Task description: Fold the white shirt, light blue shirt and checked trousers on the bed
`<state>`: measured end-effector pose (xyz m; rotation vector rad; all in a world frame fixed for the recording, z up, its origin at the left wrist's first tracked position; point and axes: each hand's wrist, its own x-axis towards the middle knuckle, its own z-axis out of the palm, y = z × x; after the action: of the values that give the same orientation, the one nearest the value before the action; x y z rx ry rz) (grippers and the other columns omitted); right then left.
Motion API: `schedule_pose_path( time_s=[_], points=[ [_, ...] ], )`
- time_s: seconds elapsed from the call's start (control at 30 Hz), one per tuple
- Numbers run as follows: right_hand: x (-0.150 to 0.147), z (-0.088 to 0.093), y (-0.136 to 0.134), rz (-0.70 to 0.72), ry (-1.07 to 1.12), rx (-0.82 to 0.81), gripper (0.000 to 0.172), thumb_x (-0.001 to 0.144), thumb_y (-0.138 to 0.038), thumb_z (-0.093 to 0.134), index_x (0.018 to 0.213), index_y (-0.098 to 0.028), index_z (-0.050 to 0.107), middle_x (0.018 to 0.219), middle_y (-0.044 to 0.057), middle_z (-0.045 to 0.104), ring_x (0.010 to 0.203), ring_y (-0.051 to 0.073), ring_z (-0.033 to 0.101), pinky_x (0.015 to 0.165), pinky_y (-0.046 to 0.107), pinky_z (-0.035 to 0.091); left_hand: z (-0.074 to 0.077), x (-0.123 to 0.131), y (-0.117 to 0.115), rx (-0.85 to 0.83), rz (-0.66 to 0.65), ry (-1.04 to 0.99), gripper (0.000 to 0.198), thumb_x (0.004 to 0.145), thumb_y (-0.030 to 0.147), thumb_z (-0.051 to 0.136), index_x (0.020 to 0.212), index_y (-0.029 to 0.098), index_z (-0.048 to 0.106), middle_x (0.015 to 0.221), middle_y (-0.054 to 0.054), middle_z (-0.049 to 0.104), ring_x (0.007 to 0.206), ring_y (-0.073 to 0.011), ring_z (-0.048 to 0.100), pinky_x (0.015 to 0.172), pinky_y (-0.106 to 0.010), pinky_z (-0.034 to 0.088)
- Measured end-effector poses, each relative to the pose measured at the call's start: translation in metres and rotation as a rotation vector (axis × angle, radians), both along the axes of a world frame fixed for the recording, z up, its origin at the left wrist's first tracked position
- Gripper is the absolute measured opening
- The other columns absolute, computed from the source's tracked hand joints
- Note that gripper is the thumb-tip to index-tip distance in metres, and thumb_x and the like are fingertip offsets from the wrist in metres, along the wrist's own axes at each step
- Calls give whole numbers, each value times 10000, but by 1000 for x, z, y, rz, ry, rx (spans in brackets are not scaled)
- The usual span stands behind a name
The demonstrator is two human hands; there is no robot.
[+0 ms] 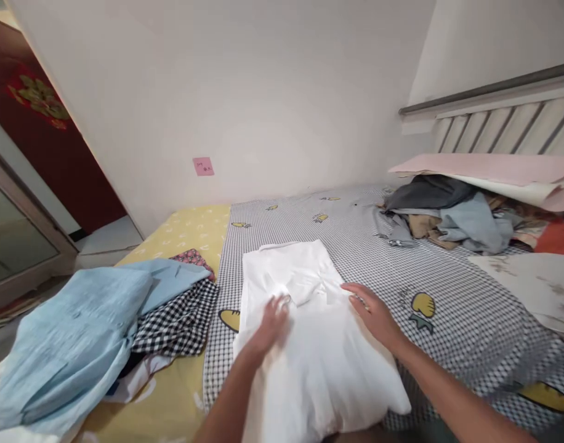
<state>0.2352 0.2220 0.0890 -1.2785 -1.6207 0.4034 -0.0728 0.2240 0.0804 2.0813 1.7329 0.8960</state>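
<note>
A white garment (310,351) lies in front of me, its far part folded into a narrow rectangle with a few creases near the middle. My left hand (273,323) rests on its left half with fingers stretched over the cloth, slightly blurred. At the garment's right edge is my right hand (374,315), its fingers extended and touching the cloth. Neither hand visibly grips anything. The garment's near end spreads wider toward my body, with its right corner lying on the checked bedsheet (369,264).
Left of me lie a light blue garment (79,326) and a black-and-white checked cloth (180,320) on a yellow sheet (189,227). A heap of clothes (476,221) sits at the right under pink sheets of board (489,169). A wall (263,92) stands behind the bed.
</note>
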Motion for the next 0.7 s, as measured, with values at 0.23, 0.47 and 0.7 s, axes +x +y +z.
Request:
schedule_pose_path(
  time_s=[0.23,0.47,0.7],
  points=[
    [95,-87,-119,-159,-776,242,563,954,-211,424,1484,-384,503,1415,56,636,1249,261,614,1111,487,387,-16,-171,-100,404,227,273,410,1007,240,374,1346,240,605,1463,-130,543,1381,-244,499,1145,-492,421],
    [89,-88,-116,-122,-918,277,731,877,-48,395,1531,-371,441,1604,52,443,1514,299,321,1220,638,179,-60,-193,-171,545,60,861,661,912,54,493,1516,319,435,1553,-123,500,1497,-258,373,1256,-592,161],
    [73,-74,-70,258,-976,231,744,913,-15,373,1512,-452,429,1603,-18,448,1527,240,297,1239,621,136,-44,-152,-132,576,-150,917,587,987,282,526,1550,344,374,1576,-66,484,1532,-211,297,1278,-564,11]
  ],
)
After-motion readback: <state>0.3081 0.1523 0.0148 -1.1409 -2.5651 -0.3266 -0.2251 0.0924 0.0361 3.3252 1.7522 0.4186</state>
